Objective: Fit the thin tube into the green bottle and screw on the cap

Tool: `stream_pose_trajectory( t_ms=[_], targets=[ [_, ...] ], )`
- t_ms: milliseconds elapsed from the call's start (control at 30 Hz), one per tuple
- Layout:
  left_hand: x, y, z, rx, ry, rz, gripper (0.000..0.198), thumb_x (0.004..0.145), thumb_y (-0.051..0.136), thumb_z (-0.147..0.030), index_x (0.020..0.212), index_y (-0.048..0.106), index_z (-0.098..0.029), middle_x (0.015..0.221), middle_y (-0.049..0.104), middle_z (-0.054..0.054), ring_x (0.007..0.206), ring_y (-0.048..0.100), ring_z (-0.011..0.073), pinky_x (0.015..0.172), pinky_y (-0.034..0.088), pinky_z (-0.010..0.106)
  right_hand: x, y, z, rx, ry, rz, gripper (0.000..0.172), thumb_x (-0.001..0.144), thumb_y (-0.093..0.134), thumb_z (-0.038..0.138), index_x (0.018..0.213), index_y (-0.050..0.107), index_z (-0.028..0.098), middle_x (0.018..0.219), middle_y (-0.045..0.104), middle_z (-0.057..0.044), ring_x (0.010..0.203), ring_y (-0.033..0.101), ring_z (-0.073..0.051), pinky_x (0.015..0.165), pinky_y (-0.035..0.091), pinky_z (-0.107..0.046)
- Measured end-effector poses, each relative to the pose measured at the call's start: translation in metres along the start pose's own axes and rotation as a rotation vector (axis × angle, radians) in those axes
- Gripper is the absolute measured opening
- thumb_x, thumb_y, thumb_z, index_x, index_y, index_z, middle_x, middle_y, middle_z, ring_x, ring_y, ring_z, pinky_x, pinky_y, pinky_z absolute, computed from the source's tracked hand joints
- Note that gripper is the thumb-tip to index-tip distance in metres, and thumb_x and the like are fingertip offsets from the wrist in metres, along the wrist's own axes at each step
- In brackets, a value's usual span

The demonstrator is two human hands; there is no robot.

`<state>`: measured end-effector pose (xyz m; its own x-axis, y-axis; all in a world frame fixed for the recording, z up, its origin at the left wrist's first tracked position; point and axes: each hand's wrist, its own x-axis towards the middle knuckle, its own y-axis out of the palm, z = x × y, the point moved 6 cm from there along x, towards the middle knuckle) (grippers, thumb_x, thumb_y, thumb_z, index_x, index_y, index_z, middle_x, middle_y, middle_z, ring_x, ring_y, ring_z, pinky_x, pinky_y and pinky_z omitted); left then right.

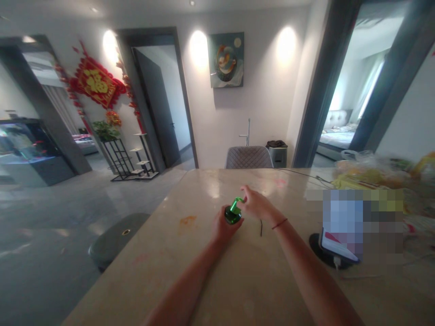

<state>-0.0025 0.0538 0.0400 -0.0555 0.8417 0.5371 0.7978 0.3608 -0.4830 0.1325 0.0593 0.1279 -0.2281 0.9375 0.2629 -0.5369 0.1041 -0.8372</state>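
Note:
A small dark green bottle [232, 215] stands on the beige table [238, 280], out in front of me. My left hand [221, 227] is wrapped round its body from the near side. My right hand [255, 203] pinches the bright green pump top [237, 202] of the bottle with its fingertips. A thin dark band sits on my right wrist. A short dark cord [261, 227] lies on the table just below my right wrist.
A phone on a round black stand [335, 256] is at my right, with packets and bags [374, 174] behind it. A grey chair [249, 157] stands at the table's far end, a dark stool [113, 240] at its left side. Open floor lies left.

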Motion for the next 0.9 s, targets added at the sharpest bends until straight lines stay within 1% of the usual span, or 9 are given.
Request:
stream_pose_trajectory(
  t_ms=[167, 233, 333, 433, 500, 567, 633, 800, 900],
  targets=[
    [0.0, 0.001, 0.001, 0.016, -0.002, 0.013, 0.051, 0.058, 0.066, -0.047, 0.098, 0.05, -0.02, 0.082, 0.063, 0.003, 0.073, 0.058, 0.017, 0.064, 0.043, 0.028, 0.003, 0.001, -0.004, -0.01, 0.034, -0.022, 0.033, 0.076, 0.054, 0.04, 0.101, 0.053, 0.017, 0.083, 0.064, -0.006, 0.074, 0.058, -0.017, 0.065, 0.039, -0.025],
    [0.0, 0.001, 0.001, 0.03, -0.01, 0.018, 0.051, 0.058, 0.066, -0.048, 0.099, 0.05, -0.021, 0.082, 0.063, 0.003, 0.073, 0.058, 0.0175, 0.064, 0.043, 0.028, 0.004, 0.003, -0.005, 0.036, -0.003, -0.018, 0.032, 0.076, 0.055, 0.036, 0.101, 0.053, 0.017, 0.082, 0.063, -0.005, 0.073, 0.058, -0.016, 0.066, 0.04, -0.025],
    [0.0, 0.001, -0.001, 0.031, -0.001, 0.027, 0.052, 0.058, 0.066, -0.047, 0.1, 0.05, -0.021, 0.083, 0.062, 0.003, 0.075, 0.058, 0.0176, 0.065, 0.043, 0.029, 0.004, 0.005, -0.005, 0.164, -0.107, -0.007, 0.047, 0.072, 0.059, 0.029, 0.116, 0.045, 0.016, 0.098, 0.061, -0.008, 0.076, 0.057, -0.013, 0.069, 0.041, -0.024],
    [-0.001, 0.001, -0.003, 0.016, 0.019, 0.032, 0.051, 0.059, 0.066, -0.047, 0.1, 0.05, -0.021, 0.085, 0.062, 0.003, 0.076, 0.057, 0.0174, 0.067, 0.043, 0.029, 0.005, 0.003, -0.011, 0.195, -0.091, -0.019, 0.062, 0.071, 0.06, 0.031, 0.126, 0.036, 0.015, 0.109, 0.057, -0.011, 0.079, 0.058, -0.014, 0.072, 0.041, -0.025],
    [-0.001, 0.001, -0.002, 0.007, 0.015, 0.026, 0.051, 0.059, 0.066, -0.047, 0.099, 0.05, -0.021, 0.085, 0.062, 0.003, 0.076, 0.057, 0.0174, 0.068, 0.043, 0.029, 0.005, 0.005, -0.015, 0.15, -0.047, 0.023, 0.053, 0.072, 0.059, 0.036, 0.119, 0.046, 0.015, 0.099, 0.061, -0.009, 0.079, 0.058, -0.016, 0.07, 0.041, -0.026],
    [-0.001, 0.001, -0.002, 0.002, 0.002, 0.027, 0.051, 0.058, 0.066, -0.046, 0.099, 0.051, -0.021, 0.085, 0.062, 0.003, 0.076, 0.057, 0.0175, 0.067, 0.043, 0.029, 0.005, 0.007, -0.014, 0.114, -0.046, 0.088, 0.038, 0.073, 0.058, 0.039, 0.103, 0.057, 0.016, 0.086, 0.065, -0.007, 0.076, 0.059, -0.016, 0.068, 0.041, -0.025],
    [-0.001, 0.001, -0.001, 0.001, -0.009, 0.034, 0.051, 0.058, 0.066, -0.047, 0.099, 0.051, -0.021, 0.084, 0.062, 0.003, 0.075, 0.057, 0.0174, 0.066, 0.043, 0.029, 0.005, 0.006, -0.01, 0.094, -0.06, 0.102, 0.028, 0.074, 0.056, 0.038, 0.092, 0.062, 0.017, 0.084, 0.066, -0.006, 0.074, 0.059, -0.016, 0.066, 0.041, -0.024],
    [0.0, -0.001, 0.0, -0.048, -0.023, 0.005, 0.049, 0.058, 0.067, -0.045, 0.097, 0.052, -0.02, 0.083, 0.062, 0.002, 0.075, 0.057, 0.0166, 0.068, 0.044, 0.029, 0.004, -0.01, -0.008, 0.052, -0.045, -0.05, 0.027, 0.075, 0.053, 0.033, 0.098, 0.059, 0.02, 0.09, 0.065, -0.004, 0.078, 0.058, -0.015, 0.067, 0.04, -0.024],
    [0.0, -0.001, 0.0, -0.039, -0.016, -0.002, 0.049, 0.058, 0.068, -0.045, 0.096, 0.052, -0.02, 0.084, 0.063, 0.002, 0.076, 0.058, 0.0164, 0.069, 0.044, 0.029, 0.007, -0.017, -0.024, 0.086, -0.002, -0.123, 0.03, 0.074, 0.053, 0.032, 0.101, 0.055, 0.019, 0.092, 0.064, -0.004, 0.076, 0.057, -0.015, 0.064, 0.04, -0.023]
  ],
)
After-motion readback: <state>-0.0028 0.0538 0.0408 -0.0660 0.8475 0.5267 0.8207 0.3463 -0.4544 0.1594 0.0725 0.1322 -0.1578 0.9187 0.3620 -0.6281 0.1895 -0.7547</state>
